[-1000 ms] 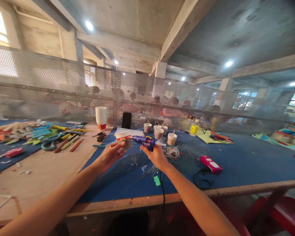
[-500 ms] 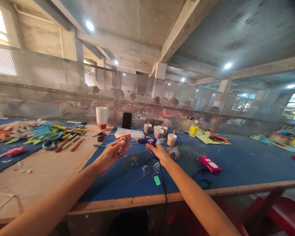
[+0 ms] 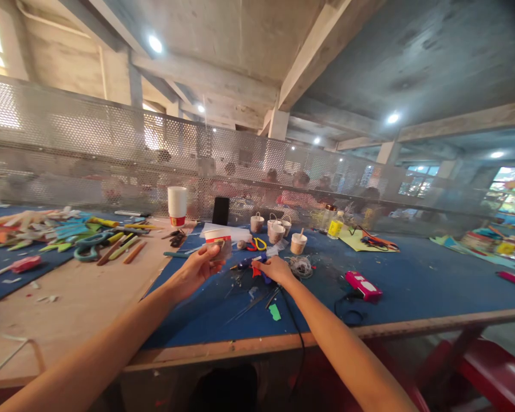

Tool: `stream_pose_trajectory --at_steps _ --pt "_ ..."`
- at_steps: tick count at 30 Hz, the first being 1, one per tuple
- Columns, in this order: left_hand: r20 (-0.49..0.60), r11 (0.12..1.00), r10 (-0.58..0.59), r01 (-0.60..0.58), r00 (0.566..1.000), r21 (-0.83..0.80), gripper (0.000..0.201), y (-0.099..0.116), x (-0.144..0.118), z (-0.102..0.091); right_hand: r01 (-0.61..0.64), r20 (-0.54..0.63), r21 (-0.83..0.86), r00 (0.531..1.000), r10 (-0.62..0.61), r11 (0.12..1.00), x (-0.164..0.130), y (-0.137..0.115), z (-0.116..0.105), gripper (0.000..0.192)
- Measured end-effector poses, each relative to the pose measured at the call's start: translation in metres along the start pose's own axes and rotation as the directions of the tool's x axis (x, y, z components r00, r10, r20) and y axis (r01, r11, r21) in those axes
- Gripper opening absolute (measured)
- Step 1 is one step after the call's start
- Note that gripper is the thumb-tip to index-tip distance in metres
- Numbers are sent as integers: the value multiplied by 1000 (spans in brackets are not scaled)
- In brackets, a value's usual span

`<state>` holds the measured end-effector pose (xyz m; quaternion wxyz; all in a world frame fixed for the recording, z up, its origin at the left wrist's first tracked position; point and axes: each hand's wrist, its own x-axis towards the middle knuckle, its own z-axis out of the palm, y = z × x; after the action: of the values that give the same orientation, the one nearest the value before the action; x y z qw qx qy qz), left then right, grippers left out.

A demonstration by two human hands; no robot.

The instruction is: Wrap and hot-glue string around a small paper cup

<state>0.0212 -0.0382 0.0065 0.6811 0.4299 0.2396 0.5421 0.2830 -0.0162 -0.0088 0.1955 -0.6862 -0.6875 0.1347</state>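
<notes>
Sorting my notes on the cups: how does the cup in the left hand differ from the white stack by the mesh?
The held cup is single, tilted and off the table in the left hand; the cup stack stands upright on the table, untouched. The stack is taller and sits farther back. Both are white with a red band.

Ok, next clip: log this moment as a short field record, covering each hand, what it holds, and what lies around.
left hand: raised over the table, holding a small paper cup with a red band
right hand: low on the blue mat, gripping a blue glue gun, nozzle pointing left
cord: black cable runs from the gun over the table edge
nearby: pink device, small cup baskets, stack of cups
left side: scissors and coloured sticks
</notes>
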Motion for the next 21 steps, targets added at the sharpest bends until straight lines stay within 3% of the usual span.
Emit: stream_pose_trajectory --at_steps 2,4,7,10,13,17,21 --pt "-2 1000 -6 6 1000 7 20 0 0 0 3 -103 -121 995 -15 993 -4 0 -1 63" --pt "-10 1000 -11 11 1000 11 19 -1 1 -1 47 -266 -148 960 -86 988 -8 -2 -3 49" --pt "-17 999 -17 17 1000 30 22 -3 3 -3 290 -399 73 885 -239 954 -15 -18 -6 25" --pt "-1 998 -17 17 1000 62 28 -3 3 -2 465 -309 431 881 -358 773 -23 -49 -7 19" --pt "37 996 -12 9 999 88 29 -2 1 0 473 -295 614 880 -372 632 -30 -80 -4 23" --pt "38 995 7 -11 999 103 32 -1 -3 3 400 -310 612 915 -258 682 -28 -95 3 31" --pt "12 990 22 -23 1000 143 42 -2 -3 3 398 -315 627 916 -249 670 -22 -89 7 23"
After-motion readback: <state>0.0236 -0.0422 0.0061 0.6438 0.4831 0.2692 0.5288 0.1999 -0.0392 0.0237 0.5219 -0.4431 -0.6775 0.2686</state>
